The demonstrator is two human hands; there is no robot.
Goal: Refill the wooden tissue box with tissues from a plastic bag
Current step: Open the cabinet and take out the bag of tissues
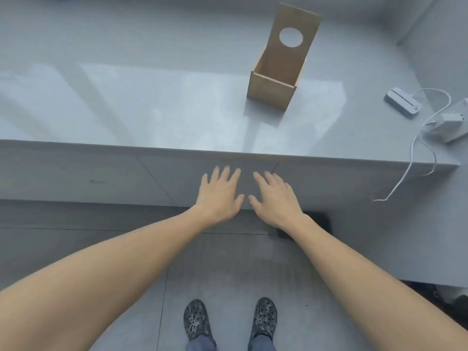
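Observation:
A wooden tissue box (272,91) stands on the grey counter (152,110), right of centre. Its lid (295,29), with a round hole in it, is raised and leans back, so the box is open on top. I see no tissues inside it and no plastic bag anywhere. My left hand (219,196) and my right hand (274,198) are held out side by side, palms down and fingers spread, below the counter's front edge. Both hold nothing and are well short of the box.
At the counter's right end lie a white charging dock (402,102), a white power adapter (453,124) and a white cable (415,158) that hangs over the edge. Grey cabinet fronts (101,178) sit under the counter. My two shoes (197,320) stand on the tiled floor.

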